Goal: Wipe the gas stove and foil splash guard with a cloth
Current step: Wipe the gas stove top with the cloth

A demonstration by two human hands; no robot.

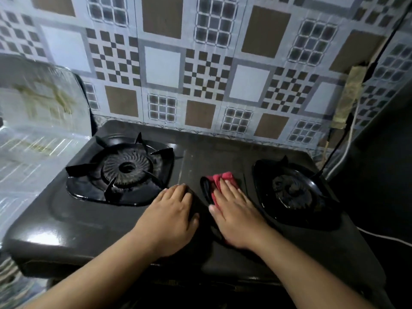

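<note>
Head view: right hand (236, 210) spread flat, pressing red cloth (219, 181) on gas stove (89, 224) centre, between burners. Left hand (171, 217) flat, bracing beside it. Cloth likely soft, light; press it under the palm. Foil splash guard (40, 108) stands at left edge.

A black two-burner gas stove (133, 221) sits against a patterned foil splash guard (162, 63), its glossy top catching light at the near left corner. The left burner (126, 167) carries a spiked pan support; the right burner (292, 192) lies in a round black dish. Between the burners, a red cloth (219, 180) lies bunched on the stove top, partly covered by the right hand (236, 210) lying flat on it, fingers straight. The left hand (171, 217) rests palm-down on the stove just beside it. A further foil panel (38, 112), stained yellowish, stands at the stove's left side.
</note>
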